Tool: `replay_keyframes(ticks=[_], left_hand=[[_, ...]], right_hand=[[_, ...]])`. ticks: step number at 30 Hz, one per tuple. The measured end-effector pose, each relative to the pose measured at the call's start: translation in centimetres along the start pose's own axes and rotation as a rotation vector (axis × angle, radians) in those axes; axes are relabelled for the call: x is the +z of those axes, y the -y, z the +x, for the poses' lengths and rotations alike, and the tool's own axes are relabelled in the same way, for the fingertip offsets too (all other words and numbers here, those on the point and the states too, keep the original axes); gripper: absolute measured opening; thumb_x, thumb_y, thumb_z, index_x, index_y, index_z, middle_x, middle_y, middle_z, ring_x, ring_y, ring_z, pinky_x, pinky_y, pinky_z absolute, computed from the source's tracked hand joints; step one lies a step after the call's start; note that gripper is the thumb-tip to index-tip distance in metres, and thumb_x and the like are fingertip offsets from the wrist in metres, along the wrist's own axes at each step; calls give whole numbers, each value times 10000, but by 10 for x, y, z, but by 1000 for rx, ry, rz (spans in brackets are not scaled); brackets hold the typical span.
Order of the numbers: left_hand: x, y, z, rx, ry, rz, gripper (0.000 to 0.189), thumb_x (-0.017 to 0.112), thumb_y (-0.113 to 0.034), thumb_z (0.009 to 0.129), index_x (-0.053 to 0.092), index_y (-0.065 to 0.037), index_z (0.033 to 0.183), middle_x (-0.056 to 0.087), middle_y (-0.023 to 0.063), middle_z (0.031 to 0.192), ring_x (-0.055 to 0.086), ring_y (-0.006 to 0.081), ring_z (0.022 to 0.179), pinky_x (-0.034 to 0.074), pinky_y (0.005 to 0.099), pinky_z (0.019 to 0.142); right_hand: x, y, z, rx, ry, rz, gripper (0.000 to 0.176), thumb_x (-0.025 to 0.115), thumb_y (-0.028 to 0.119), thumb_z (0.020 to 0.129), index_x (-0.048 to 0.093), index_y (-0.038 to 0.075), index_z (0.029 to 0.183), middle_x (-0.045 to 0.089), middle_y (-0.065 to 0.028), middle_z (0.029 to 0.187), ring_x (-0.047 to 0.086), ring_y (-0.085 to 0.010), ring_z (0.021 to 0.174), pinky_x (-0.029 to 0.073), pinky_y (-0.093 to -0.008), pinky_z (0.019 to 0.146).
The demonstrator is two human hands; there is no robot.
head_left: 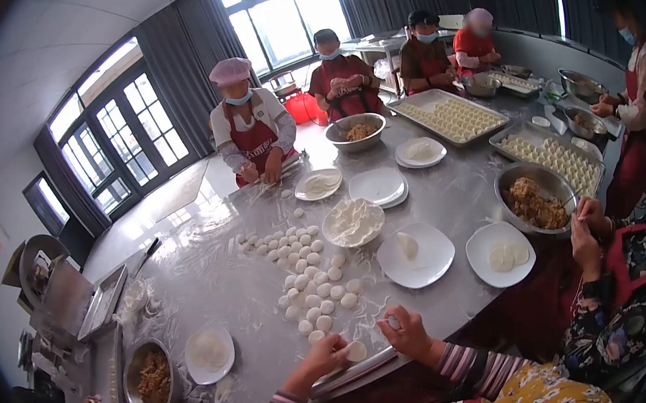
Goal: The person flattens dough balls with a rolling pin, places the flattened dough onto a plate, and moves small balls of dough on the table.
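At the near table edge, my left hand (328, 353) pinches the rim of a round dough wrapper (357, 351). My right hand (408, 335) is closed just to its right, raised a little over the edge. A small pale, rounded end (393, 321) shows at its fingers; its kind is unclear. Beyond my hands, many flattened dough pieces (314, 301) lie on the floured steel table (249, 304). A white plate (428, 269) with one folded wrapper sits ahead, beside a bowl of flour (353, 222). Another plate of wrappers (208, 353) is on the left.
Bowls of filling stand at the near left (154, 380) and right (534, 200). Trays of dumplings (448, 119) are at the far side. Several people work around the table, one close on my right (595, 238). A metal tray (103, 300) lies at the left.
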State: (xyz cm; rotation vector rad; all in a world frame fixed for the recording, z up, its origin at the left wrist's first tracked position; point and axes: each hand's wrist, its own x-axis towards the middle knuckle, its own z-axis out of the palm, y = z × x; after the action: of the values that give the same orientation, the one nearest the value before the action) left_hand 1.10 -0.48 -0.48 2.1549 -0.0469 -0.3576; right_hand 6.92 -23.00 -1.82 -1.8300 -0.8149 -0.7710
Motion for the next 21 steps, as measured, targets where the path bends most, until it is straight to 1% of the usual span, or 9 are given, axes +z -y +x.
replay_keyframes(ticks=[5, 8, 9, 11, 12, 14, 17, 19, 21], left_hand=[[3, -18, 12, 57, -106, 275, 216, 574, -217, 865, 613, -5, 877, 630, 214, 795, 620, 343, 729, 468, 418, 667], [-3, -10, 13, 111, 12, 287, 226, 596, -234, 853, 618, -12, 886, 637, 203, 803, 629, 329, 752, 476, 407, 686], [-1, 1, 10, 60, -13, 222, 207, 613, -219, 841, 620, -18, 890, 643, 184, 793, 637, 307, 756, 481, 392, 689], [-3, 6, 1, 20, -56, 186, 192, 622, -205, 836, 620, -21, 890, 646, 169, 786, 642, 288, 767, 483, 380, 689], [-4, -1, 5, 30, -55, 191, 192, 622, -205, 836, 620, -21, 890, 646, 169, 786, 642, 288, 767, 483, 380, 689], [0, -11, 1, 11, -26, 290, 156, 614, -156, 852, 620, -4, 884, 631, 88, 760, 596, 169, 721, 473, 320, 647], [1, -1, 24, 49, -114, 272, 230, 639, -241, 832, 624, -21, 898, 648, 152, 773, 638, 265, 749, 484, 384, 685], [-7, -2, 20, 49, -56, 236, 244, 648, -252, 827, 627, -22, 906, 651, 144, 773, 637, 254, 738, 485, 384, 680], [-8, 4, 10, 19, 30, 291, 231, 650, -237, 824, 630, -23, 908, 654, 136, 775, 634, 247, 724, 489, 367, 676]], right_hand=[[36, -11, 33, 143, 18, 115, 225, 635, 129, 824, 487, 35, 965, 582, -230, 776, 568, -436, 655, 454, -474, 527], [30, -11, 23, 41, 53, 6, 206, 627, 125, 830, 496, 44, 966, 578, -215, 740, 570, -426, 640, 448, -472, 510], [16, -11, 9, -253, 63, -285, 216, 631, 126, 827, 493, 51, 976, 568, -204, 707, 569, -418, 618, 440, -468, 489], [-6, 14, 2, 85, -47, 129, 217, 627, 128, 829, 484, 54, 973, 555, -195, 685, 567, -415, 605, 433, -465, 474], [0, 5, 7, 80, -55, 123, 217, 627, 128, 829, 484, 54, 973, 555, -195, 685, 567, -415, 605, 433, -465, 474], [27, -13, 9, 52, 3, -37, 241, 674, 135, 804, 507, 43, 950, 582, -121, 716, 585, -377, 571, 455, -435, 475], [50, -19, 38, 85, 11, 74, 236, 668, 138, 811, 507, 38, 951, 569, -121, 724, 586, -381, 581, 460, -419, 471], [40, -16, 24, 90, 0, 79, 226, 665, 130, 811, 512, 39, 951, 566, -156, 787, 586, -382, 609, 464, -421, 481], [18, -7, 1, 42, 67, -64, 237, 648, 127, 814, 472, 66, 959, 574, -207, 703, 582, -420, 643, 453, -477, 507]])
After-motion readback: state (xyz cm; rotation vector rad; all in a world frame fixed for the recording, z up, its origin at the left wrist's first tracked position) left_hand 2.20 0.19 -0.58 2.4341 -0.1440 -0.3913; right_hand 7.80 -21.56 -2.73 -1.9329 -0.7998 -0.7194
